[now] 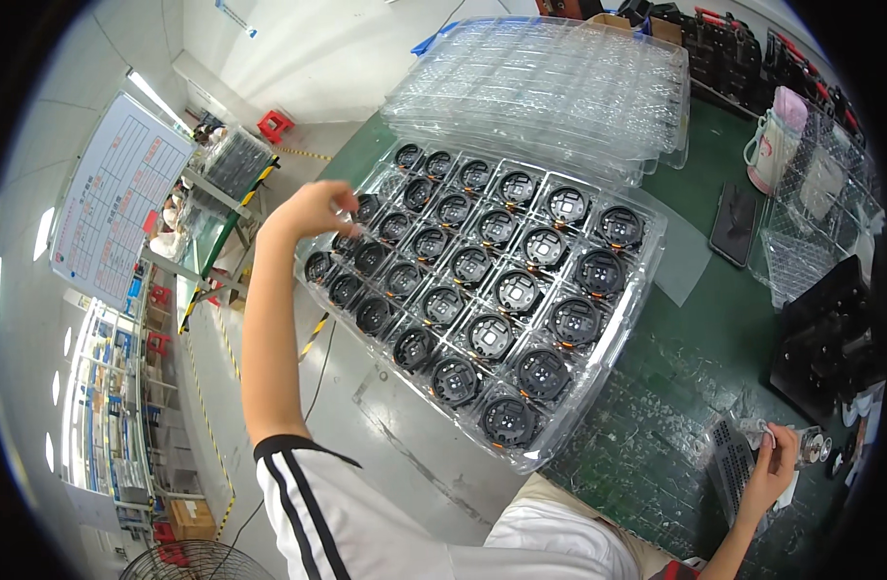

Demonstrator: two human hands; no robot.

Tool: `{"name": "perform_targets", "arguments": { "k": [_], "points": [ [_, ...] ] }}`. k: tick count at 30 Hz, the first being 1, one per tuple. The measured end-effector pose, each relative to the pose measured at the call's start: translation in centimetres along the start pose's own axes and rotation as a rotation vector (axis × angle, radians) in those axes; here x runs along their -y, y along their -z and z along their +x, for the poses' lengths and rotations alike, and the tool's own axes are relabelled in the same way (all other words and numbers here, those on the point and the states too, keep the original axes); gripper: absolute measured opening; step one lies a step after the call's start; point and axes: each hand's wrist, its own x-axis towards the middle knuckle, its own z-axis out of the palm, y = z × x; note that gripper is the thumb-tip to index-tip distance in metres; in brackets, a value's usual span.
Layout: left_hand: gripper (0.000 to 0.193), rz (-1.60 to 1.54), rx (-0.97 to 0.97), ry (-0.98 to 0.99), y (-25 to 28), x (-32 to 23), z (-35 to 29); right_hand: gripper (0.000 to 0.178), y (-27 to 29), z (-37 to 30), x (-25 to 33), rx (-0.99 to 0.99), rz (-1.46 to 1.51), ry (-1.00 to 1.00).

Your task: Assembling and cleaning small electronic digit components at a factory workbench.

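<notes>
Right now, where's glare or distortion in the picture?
Head view, centre: bright reflections streak the clear stack and the rim of the parts tray; head view, left: ceiling lights blow out white, the whiteboard leans under fisheye distortion; head view, corners: black.

White short-sleeved tee (395, 543); the left sleeve (281, 488) has two black stripes (313, 512) running from a black cuff band (287, 444). Beige-ish bottoms (552, 491), plus some red-and-dark fabric (677, 571) near the right forearm (745, 530), mostly cut off. Left hand (313, 210) and right hand (776, 460) are bare.
</notes>
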Motion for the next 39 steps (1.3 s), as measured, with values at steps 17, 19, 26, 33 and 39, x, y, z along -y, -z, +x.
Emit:
{"name": "perform_targets", "arguments": {
  "k": [17,19,26,33,39],
  "points": [
    [0.026,0.168,-0.352,-0.039,-8.1,7.6,-6.3,0.032,4.6,-5.4,4.4,-0.103,-0.401,0.462],
    [0.028,0.002,-0.441,0.053,-8.4,8.2,-6.3,0.029,6.9,-7.0,3.5,-0.158,-0.372,0.401],
    [0.027,-0.108,-0.431,0.164,-6.6,-0.1,-9.1,0.024,9.6,-10.5,-0.1,-0.340,-0.377,0.121],
    [0.020,0.100,-0.600,-0.001,-6.1,2.8,-9.4,0.015,9.3,-10.1,-0.2,-0.376,-0.379,0.129],
    [0.021,0.210,-0.410,-0.031,-6.1,6.9,-7.2,0.014,9.2,-9.9,-0.8,-0.386,-0.345,0.130]
  ]
}}
